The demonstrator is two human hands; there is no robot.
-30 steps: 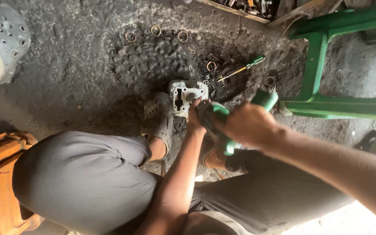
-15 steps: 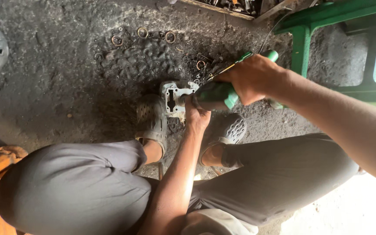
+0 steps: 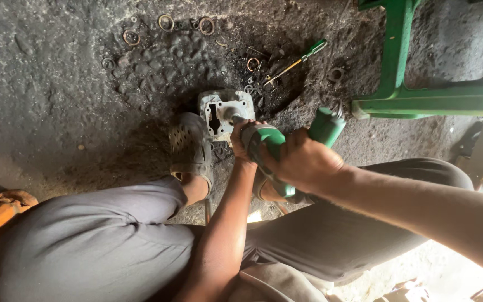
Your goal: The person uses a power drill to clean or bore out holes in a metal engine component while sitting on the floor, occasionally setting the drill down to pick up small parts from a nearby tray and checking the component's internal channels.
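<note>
**Grinder on the casting**

My right hand [image 3: 303, 162] is wrapped tight round the green grinder [image 3: 278, 151], and my left hand [image 3: 244, 140] is closed on its front end. The grinder's nose rests on the grey metal casting [image 3: 225, 109], which lies on the dirty floor [image 3: 57, 84] just beside my left shoe [image 3: 190, 148]. A green-handled screwdriver [image 3: 297, 60] and loose rings [image 3: 166, 22] lie beyond it, near a green frame [image 3: 420, 103].

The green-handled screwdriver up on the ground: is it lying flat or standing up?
Lying flat. The screwdriver rests lengthwise on the dark ground, handle pointing up-right, among scattered metal rings, apart from both hands.
</note>
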